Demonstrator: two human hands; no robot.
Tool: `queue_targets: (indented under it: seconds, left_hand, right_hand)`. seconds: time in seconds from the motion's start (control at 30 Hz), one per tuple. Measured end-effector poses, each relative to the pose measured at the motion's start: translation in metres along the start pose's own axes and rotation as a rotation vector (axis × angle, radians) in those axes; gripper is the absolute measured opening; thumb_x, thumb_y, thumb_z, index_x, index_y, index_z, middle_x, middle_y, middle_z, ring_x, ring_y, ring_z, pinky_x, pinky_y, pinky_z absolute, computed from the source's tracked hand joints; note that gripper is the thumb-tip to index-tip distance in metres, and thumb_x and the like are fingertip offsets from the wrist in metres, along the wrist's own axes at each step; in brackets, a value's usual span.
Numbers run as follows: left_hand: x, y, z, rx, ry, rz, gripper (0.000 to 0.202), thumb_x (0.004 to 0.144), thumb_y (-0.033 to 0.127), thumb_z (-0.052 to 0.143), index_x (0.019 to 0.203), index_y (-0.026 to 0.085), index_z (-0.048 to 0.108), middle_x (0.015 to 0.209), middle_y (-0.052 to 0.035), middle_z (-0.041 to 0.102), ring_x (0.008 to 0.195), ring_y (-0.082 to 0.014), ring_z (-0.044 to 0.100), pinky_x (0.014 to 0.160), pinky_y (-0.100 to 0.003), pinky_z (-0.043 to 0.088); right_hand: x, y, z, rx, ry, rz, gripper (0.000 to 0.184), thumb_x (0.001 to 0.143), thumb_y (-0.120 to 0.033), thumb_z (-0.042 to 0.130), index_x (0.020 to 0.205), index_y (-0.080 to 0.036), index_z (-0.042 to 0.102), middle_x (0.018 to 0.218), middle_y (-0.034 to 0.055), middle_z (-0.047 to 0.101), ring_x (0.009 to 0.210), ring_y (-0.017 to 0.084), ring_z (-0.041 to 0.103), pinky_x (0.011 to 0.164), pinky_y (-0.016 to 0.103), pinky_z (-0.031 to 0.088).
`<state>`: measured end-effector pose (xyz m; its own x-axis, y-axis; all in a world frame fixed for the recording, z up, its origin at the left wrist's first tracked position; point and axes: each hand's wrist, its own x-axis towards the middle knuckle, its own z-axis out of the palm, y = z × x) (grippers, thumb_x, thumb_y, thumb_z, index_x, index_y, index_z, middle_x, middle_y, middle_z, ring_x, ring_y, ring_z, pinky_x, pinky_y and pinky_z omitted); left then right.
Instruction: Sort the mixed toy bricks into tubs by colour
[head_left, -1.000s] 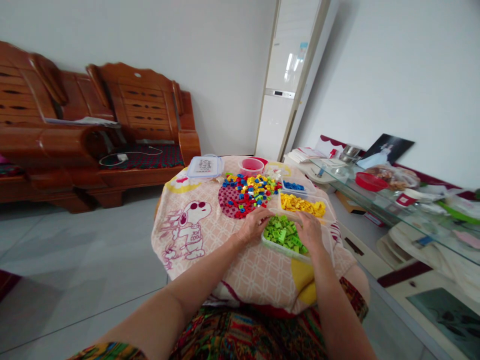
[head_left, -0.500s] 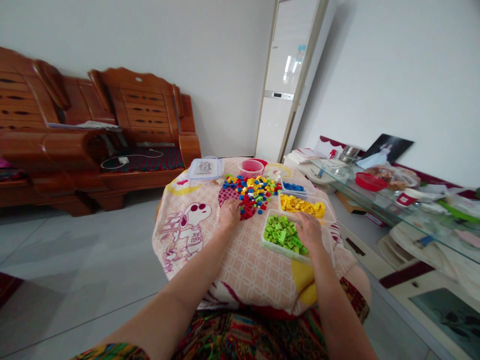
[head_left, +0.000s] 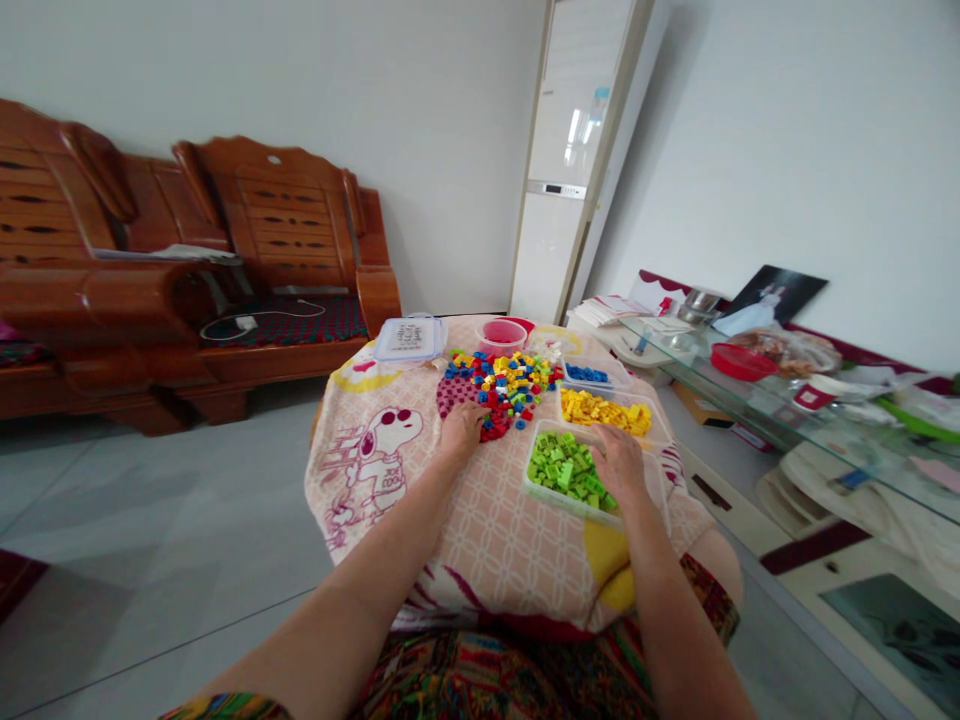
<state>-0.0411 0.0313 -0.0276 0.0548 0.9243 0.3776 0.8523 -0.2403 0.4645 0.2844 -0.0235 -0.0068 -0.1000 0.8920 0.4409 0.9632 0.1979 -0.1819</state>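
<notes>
My left hand [head_left: 461, 428] lies at the near left edge of a heap of mixed toy building bricks [head_left: 517, 375], its fingers stretched toward the red bricks [head_left: 495, 425]. Nothing shows in its grasp. Over the right side of a clear plastic box [head_left: 574, 510] hangs my right hand [head_left: 621, 465], thumb and fingers apart. Light green bricks [head_left: 566, 468] fill the left part of that box, beside the fingertips. Just behind, yellow bricks [head_left: 600, 410] sit in a second clear box, and blue bricks [head_left: 587, 373] lie in a smaller one farther back.
A pink round tub [head_left: 502, 334] and a clear lid with blue edging [head_left: 410, 339] stand at the table's back. A patterned cloth [head_left: 495, 550] covers the round table. To the right runs a cluttered glass shelf [head_left: 772, 400]; wooden seats [head_left: 285, 230] stand to the left.
Both hands stay almost where they were. My left hand has shifted very slightly at the red bricks; the boxes and the heap look the same.
</notes>
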Motion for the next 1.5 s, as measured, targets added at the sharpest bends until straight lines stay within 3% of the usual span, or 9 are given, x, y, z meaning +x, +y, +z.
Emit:
queue_targets:
  seconds: [0.13, 0.43, 0.73, 0.83, 0.9, 1.07, 1.17, 1.37, 1.5]
  left_hand:
    - [-0.001, -0.002, 0.003, -0.08, 0.039, -0.006, 0.032, 0.088, 0.008, 0.06, 0.105, 0.024, 0.082, 0.116, -0.0077, 0.078, 0.114, -0.0262, 0.067, 0.106, -0.039, 0.052]
    - [-0.004, -0.003, 0.008, -0.202, 0.168, -0.002, 0.025, 0.091, 0.019, 0.066, 0.113, 0.021, 0.077, 0.112, -0.008, 0.079, 0.103, -0.0237, 0.071, 0.098, -0.037, 0.057]
    - [-0.031, 0.065, 0.012, -0.407, 0.105, 0.379, 0.026, 0.1, 0.033, 0.061, 0.118, 0.022, 0.077, 0.115, -0.0101, 0.077, 0.112, -0.0231, 0.069, 0.103, -0.039, 0.055]
    - [-0.036, 0.082, 0.02, -0.453, 0.033, 0.521, 0.033, 0.101, 0.037, 0.06, 0.128, 0.024, 0.073, 0.129, -0.0107, 0.074, 0.121, -0.0232, 0.066, 0.109, -0.041, 0.053]
    - [-0.036, 0.081, 0.024, -0.454, 0.05, 0.485, 0.035, 0.102, 0.036, 0.057, 0.132, 0.024, 0.072, 0.131, -0.0111, 0.073, 0.123, -0.0235, 0.065, 0.11, -0.041, 0.052]
    - [-0.018, 0.054, 0.025, -0.329, 0.207, 0.192, 0.03, 0.101, 0.026, 0.053, 0.119, 0.019, 0.076, 0.119, -0.0116, 0.076, 0.115, -0.0236, 0.068, 0.106, -0.04, 0.054]
    - [0.002, 0.042, 0.022, -0.238, 0.238, 0.145, 0.03, 0.099, 0.022, 0.053, 0.119, 0.018, 0.076, 0.121, -0.0119, 0.076, 0.115, -0.0241, 0.068, 0.108, -0.04, 0.053]
    - [0.046, 0.05, 0.02, 0.01, 0.023, 0.107, 0.028, 0.097, 0.017, 0.052, 0.112, 0.02, 0.076, 0.118, -0.0112, 0.075, 0.114, -0.0249, 0.065, 0.105, -0.038, 0.05]
    - [0.057, 0.056, 0.024, 0.166, -0.085, 0.097, 0.028, 0.097, 0.016, 0.05, 0.108, 0.019, 0.075, 0.12, -0.0133, 0.073, 0.115, -0.0283, 0.062, 0.102, -0.041, 0.047]
  right_hand:
    - [0.0, -0.001, -0.001, 0.006, -0.009, 0.005, 0.042, 0.092, -0.017, 0.058, 0.133, -0.016, 0.067, 0.137, 0.015, 0.068, 0.129, 0.029, 0.059, 0.112, 0.044, 0.042]
    - [0.001, 0.0, -0.001, 0.003, -0.017, 0.001, 0.042, 0.091, -0.016, 0.058, 0.132, -0.019, 0.067, 0.136, 0.0115, 0.07, 0.127, 0.027, 0.061, 0.112, 0.043, 0.043]
    - [0.0, -0.002, -0.002, 0.016, -0.018, 0.029, 0.043, 0.092, -0.016, 0.058, 0.134, -0.02, 0.067, 0.138, 0.0124, 0.068, 0.13, 0.028, 0.059, 0.114, 0.044, 0.042]
    - [0.0, -0.003, -0.002, 0.026, -0.019, 0.024, 0.044, 0.092, -0.015, 0.057, 0.134, -0.019, 0.067, 0.138, 0.0135, 0.068, 0.131, 0.029, 0.058, 0.113, 0.046, 0.042]
    - [0.0, -0.003, -0.003, 0.025, -0.018, 0.022, 0.044, 0.092, -0.015, 0.057, 0.134, -0.019, 0.067, 0.138, 0.0138, 0.068, 0.13, 0.029, 0.059, 0.113, 0.046, 0.042]
    - [0.0, -0.003, -0.002, 0.011, -0.025, 0.026, 0.044, 0.091, -0.016, 0.058, 0.134, -0.017, 0.066, 0.138, 0.0137, 0.068, 0.13, 0.028, 0.059, 0.114, 0.045, 0.041]
    - [0.0, -0.003, -0.001, 0.016, -0.009, 0.02, 0.043, 0.091, -0.015, 0.058, 0.133, -0.02, 0.067, 0.136, 0.0123, 0.069, 0.128, 0.027, 0.06, 0.113, 0.044, 0.042]
    - [-0.002, -0.004, 0.0, 0.005, 0.021, 0.009, 0.042, 0.091, -0.015, 0.057, 0.131, -0.021, 0.068, 0.135, 0.0107, 0.07, 0.128, 0.027, 0.06, 0.113, 0.043, 0.043]
    - [-0.003, -0.004, 0.0, 0.0, 0.03, 0.002, 0.042, 0.091, -0.014, 0.056, 0.131, -0.021, 0.069, 0.135, 0.0109, 0.071, 0.127, 0.027, 0.061, 0.113, 0.043, 0.043]
